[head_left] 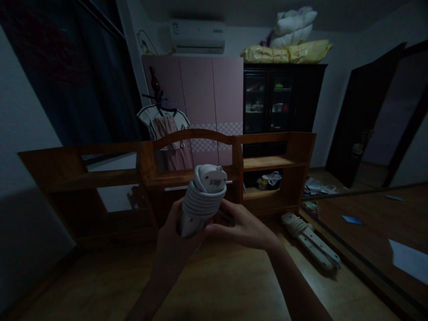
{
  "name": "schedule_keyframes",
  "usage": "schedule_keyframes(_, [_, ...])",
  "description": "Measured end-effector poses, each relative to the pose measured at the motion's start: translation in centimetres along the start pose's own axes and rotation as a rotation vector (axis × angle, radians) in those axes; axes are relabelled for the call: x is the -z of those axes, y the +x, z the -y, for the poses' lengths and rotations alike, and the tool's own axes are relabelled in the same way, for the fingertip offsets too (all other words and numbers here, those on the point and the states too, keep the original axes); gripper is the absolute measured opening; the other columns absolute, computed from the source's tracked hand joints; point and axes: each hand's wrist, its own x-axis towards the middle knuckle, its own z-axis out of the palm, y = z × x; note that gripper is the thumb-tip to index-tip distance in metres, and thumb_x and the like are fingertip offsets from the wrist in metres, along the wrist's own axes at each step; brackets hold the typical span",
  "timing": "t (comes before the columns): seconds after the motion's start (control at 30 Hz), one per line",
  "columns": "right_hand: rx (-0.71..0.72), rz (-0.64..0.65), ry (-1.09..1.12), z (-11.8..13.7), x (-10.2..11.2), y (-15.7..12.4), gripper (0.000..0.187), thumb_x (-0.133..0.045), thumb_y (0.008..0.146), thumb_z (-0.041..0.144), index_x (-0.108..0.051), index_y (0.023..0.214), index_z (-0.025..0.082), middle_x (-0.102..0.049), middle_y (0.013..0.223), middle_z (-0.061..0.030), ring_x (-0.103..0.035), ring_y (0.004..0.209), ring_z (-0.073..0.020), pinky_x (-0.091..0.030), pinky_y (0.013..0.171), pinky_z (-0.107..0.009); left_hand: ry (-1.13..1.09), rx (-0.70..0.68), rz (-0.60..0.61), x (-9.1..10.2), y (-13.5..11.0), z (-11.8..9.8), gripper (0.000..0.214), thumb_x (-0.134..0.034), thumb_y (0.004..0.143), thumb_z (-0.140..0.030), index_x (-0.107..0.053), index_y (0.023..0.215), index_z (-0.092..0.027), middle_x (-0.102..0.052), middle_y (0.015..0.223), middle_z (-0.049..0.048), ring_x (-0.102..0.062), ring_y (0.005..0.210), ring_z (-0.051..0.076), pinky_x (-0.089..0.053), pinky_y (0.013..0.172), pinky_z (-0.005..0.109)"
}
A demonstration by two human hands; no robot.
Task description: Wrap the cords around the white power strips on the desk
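Note:
A white power strip (204,196) with its cord wound around it is held up in front of me, its underside with a barcode label facing me. My left hand (174,234) wraps around its lower left end. On the other side, my right hand (239,223) is closed, thumb and fingers pinched at the lower right of the wound cord. What exactly those right fingertips grip is partly hidden, though they sit against the cord. A second white power strip (310,240), also with its cord wrapped around one end, lies on the wooden surface to the right.
Behind my hands stands a wooden shelf unit (267,162) with open compartments. A raised wooden ledge (361,272) runs along the right, with white paper (409,258) and a blue card (351,220) beyond it. Clothes (170,129) hang by the pink wardrobe (197,89).

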Motion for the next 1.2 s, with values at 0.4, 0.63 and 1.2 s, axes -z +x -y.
schedule_keyframes(0.4, [0.071,-0.070,-0.036,0.0,-0.1,-0.2,0.024,-0.066,0.077,0.027,-0.063,0.098,0.015,-0.066,0.089,-0.0032,-0.059,0.086,-0.0192,-0.046,0.075,-0.027,0.116,-0.103,-0.024,-0.1,-1.4,-0.8,0.059,-0.066,0.071,-0.032,-0.042,0.124,-0.024,-0.065,0.099,0.0036,-0.065,0.079,0.018,-0.052,0.065,0.025])
schedule_keyframes(0.63, [0.040,-0.034,0.129,0.3,-0.3,-0.5,0.037,-0.075,0.066,0.025,-0.064,0.101,0.017,-0.066,0.094,-0.0033,-0.059,0.090,-0.0206,-0.049,0.078,-0.029,0.160,-0.207,-0.031,0.0,-1.8,-0.8,0.064,-0.067,0.070,-0.031,-0.040,0.128,-0.027,-0.064,0.112,0.0055,-0.067,0.086,0.021,-0.054,0.063,0.025])
schedule_keyframes(1.2, [0.032,-0.052,0.027,0.6,0.2,0.0,0.024,-0.068,0.077,0.033,-0.068,0.093,0.016,-0.068,0.090,-0.0018,-0.060,0.088,-0.0201,-0.046,0.079,-0.028,0.131,-0.050,0.041,-0.3,-1.5,-1.5,0.058,-0.065,0.074,-0.038,-0.042,0.125,-0.026,-0.068,0.099,0.0026,-0.068,0.077,0.019,-0.053,0.060,0.023])
